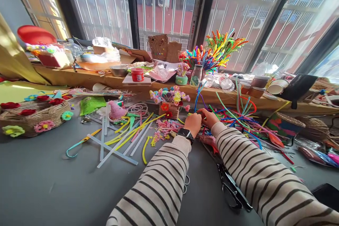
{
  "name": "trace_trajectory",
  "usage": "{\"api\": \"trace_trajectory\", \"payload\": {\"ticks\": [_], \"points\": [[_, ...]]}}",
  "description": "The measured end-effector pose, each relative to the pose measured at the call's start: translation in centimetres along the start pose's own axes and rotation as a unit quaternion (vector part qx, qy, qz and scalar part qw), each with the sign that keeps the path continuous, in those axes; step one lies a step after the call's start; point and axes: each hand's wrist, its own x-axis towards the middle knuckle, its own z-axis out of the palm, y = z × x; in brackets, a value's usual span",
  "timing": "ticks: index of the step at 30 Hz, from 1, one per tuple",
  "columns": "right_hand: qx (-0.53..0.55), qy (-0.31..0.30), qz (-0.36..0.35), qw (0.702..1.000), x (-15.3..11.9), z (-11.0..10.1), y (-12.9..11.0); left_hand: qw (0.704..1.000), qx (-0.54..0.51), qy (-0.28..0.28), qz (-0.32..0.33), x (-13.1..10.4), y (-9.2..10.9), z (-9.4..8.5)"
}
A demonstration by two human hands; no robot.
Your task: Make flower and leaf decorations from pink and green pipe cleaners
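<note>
Blue pipe cleaners (197, 97) stand upright out of my closed fingers, bent near the top. My left hand (192, 124), with a black watch on the wrist, grips them low down. Right beside it, my right hand (209, 117) is closed, its fingertips pinching at the same spot; the exact grip is partly hidden. Just left of my hands is a small woven basket (173, 110) of pastel flowers. A heap of loose coloured pipe cleaners (238, 120) spreads to the right. Black-handled scissors (230, 187) lie under my right forearm.
Clear glue sticks (113, 150) and yellow pipe cleaners (132, 132) lie on the grey table at left, near a twine basket with crocheted flowers (34, 118). Along the sill stand a red jar (137, 75), a glass bottle (196, 76) and a bunch of bright pipe cleaners (225, 49).
</note>
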Motion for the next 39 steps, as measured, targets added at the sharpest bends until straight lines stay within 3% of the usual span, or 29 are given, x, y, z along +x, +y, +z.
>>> {"api": "trace_trajectory", "payload": {"ticks": [16,24,29,34,39], "points": [[0.094,-0.025,0.015,0.995,0.0,0.8,1.6,0.999,-0.016,-0.009,-0.036,-0.1,0.5,0.5],[0.067,-0.023,0.034,0.997,-0.4,0.1,0.6,0.999,-0.008,0.002,-0.039,-0.2,1.2,0.2],[0.026,-0.018,0.072,0.997,-0.7,0.1,2.0,1.000,0.004,0.009,-0.017,-0.3,1.2,-0.3],[-0.003,-0.014,0.114,0.993,-0.6,0.3,3.6,1.000,0.020,0.024,0.005,-1.0,0.4,-1.1],[-0.013,-0.021,0.132,0.991,-0.6,0.6,3.6,0.999,0.038,0.034,0.017,-2.2,-1.5,-2.4]]}}
